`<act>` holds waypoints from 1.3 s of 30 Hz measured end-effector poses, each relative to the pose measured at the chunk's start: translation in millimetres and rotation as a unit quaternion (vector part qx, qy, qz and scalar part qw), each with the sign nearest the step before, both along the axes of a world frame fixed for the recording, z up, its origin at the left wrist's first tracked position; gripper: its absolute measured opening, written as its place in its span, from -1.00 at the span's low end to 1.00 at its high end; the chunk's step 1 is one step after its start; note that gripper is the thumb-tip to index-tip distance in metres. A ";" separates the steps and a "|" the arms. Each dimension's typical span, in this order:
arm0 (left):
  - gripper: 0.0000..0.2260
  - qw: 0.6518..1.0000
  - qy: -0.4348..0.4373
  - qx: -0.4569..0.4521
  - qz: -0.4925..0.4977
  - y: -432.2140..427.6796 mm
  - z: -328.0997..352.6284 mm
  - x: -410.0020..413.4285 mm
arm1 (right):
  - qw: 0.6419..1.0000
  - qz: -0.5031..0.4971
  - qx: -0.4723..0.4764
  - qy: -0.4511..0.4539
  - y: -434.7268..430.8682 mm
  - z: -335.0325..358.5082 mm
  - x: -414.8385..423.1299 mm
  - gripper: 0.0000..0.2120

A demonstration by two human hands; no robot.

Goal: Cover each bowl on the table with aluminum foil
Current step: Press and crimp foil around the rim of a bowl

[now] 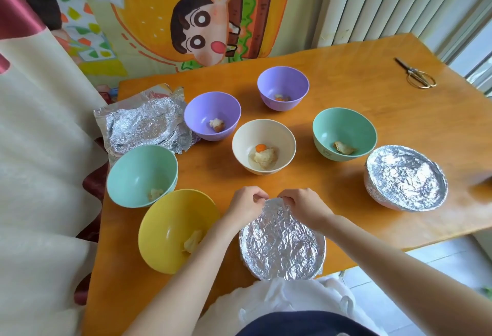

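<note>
The near bowl [315, 261] sits at the table's [346, 82] front edge, right under the person, foil [279, 239] spread over its top; left hand [246, 204] and right hand [303, 205] meet at the far rim, fingers curled, pinching the foil, crimping it down, I'd say; a wrapped bowl [406, 178] stands aside on the right; six open bowls wait, the yellow bowl [170, 229] closest; spare foil [146, 125] lies handy on the left; scissors [418, 76] well apart.
</note>
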State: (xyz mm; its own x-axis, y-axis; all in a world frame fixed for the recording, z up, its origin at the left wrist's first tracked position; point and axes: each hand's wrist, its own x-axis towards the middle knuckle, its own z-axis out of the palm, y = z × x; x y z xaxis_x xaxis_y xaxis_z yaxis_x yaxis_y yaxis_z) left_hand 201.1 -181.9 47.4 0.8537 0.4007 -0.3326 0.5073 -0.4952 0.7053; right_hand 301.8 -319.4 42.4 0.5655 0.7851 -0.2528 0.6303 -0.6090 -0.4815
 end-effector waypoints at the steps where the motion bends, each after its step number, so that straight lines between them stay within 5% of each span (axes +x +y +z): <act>1: -0.81 1.000 -0.005 -0.006 -0.004 -0.5 0.6 1.9 | 1.000 0.001 -0.002 -0.004 0.6 -0.1 -1.4 -0.70; 9: -0.84 0.998 -0.031 0.052 0.003 -8.1 -2.5 3.1 | 0.990 0.034 -0.057 0.123 18.0 19.5 12.8 -0.66; 26: -0.89 0.998 -0.043 0.033 0.015 -12.1 -1.0 -7.9 | 0.961 -0.020 -0.175 0.216 38.2 26.2 8.4 -0.66; 33: -0.90 0.997 -0.012 0.069 0.034 -1.5 -5.0 -14.8 | 0.988 -0.012 -0.073 0.134 15.5 23.0 6.2 -0.55; 39: -0.82 0.995 0.000 0.098 -0.019 -3.2 -1.5 -10.8 | 0.996 0.008 -0.025 0.086 6.2 21.2 -2.9 -0.71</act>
